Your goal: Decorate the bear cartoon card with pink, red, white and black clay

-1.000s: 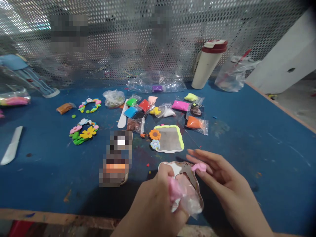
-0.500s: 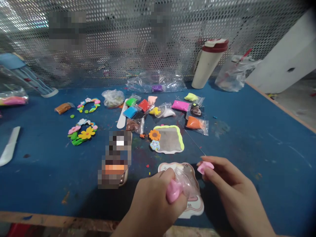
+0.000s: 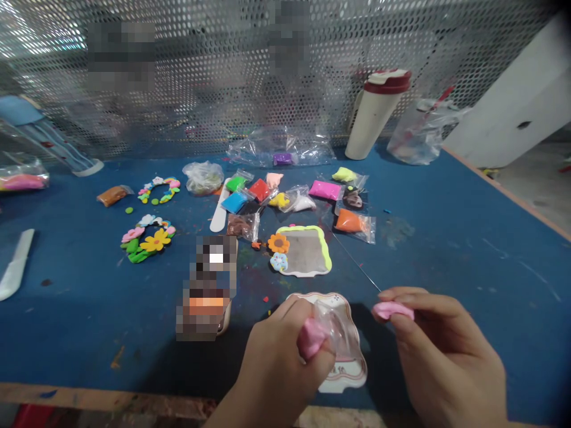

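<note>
Pink clay (image 3: 393, 310) is pinched between the closed fingers of the right hand (image 3: 446, 351), near right. The left hand (image 3: 279, 356) clenches a clear bag (image 3: 332, 327) of clay, partly hiding a card frame (image 3: 345, 371). A blurred object (image 3: 207, 288) stays unreadable, near left.

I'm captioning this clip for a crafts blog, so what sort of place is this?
Probably a craft workshop or hobby class. The paint-flecked blue workbench, the packets of coloured modelling clay and the finished clay flower wreath all suggest it.
</note>
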`<state>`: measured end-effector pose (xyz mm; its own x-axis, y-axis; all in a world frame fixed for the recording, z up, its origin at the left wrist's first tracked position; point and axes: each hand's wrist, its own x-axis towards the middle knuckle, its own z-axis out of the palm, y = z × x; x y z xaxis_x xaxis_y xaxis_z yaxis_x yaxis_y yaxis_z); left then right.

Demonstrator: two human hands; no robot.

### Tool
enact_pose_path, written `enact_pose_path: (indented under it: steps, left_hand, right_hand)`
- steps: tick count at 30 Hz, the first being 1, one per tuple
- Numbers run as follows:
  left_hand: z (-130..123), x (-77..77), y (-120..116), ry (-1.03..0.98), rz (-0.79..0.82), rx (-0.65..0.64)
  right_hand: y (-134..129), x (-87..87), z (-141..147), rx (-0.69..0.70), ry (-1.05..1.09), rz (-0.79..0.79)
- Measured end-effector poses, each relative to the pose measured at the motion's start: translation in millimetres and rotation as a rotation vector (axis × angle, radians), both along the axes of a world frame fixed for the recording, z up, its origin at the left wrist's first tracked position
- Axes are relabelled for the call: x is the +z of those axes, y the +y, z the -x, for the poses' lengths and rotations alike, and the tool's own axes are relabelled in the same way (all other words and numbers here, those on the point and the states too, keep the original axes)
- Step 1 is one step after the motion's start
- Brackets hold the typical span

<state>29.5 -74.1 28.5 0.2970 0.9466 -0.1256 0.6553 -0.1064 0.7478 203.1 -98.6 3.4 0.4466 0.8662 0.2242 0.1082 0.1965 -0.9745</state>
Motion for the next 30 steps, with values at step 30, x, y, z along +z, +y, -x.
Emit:
enact_pose_path:
  steps: [30]
  left_hand:
    - [13.9, -2.6, 6.8, 0.01, -0.012, 0.127]
  right_hand:
    - [3.5, 3.2, 2.0, 0.209, 0.027, 0.356]
